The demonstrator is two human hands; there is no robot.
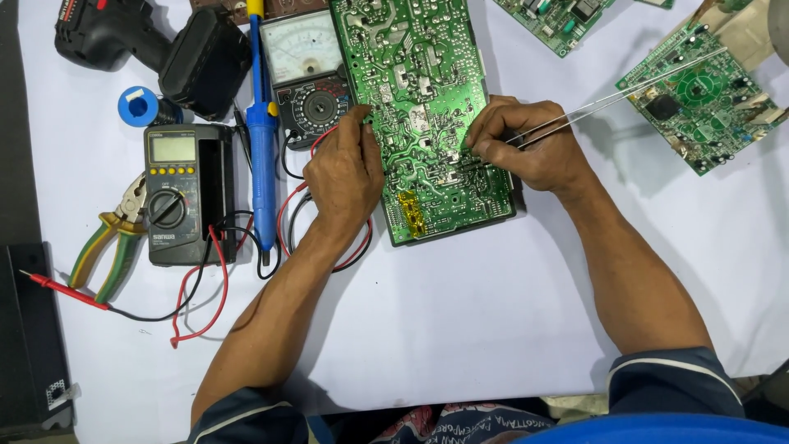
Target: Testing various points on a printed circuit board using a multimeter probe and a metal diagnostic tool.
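Observation:
A large green circuit board (419,74) lies solder side up on the white table sheet (460,304). My left hand (345,173) rests on the board's left edge and presses it down, fingers curled over the rim. My right hand (530,144) grips long metal tweezers (625,94), whose tips touch the board near its middle. The tweezers' back end points up and right, over another board.
A blue soldering iron (263,131), an analog meter (308,70) and a digital multimeter (177,193) with red and black leads lie left of the board. Pliers (111,238), a solder spool (138,105) and a cordless drill (156,41) sit far left. Smaller green boards (699,94) lie at upper right.

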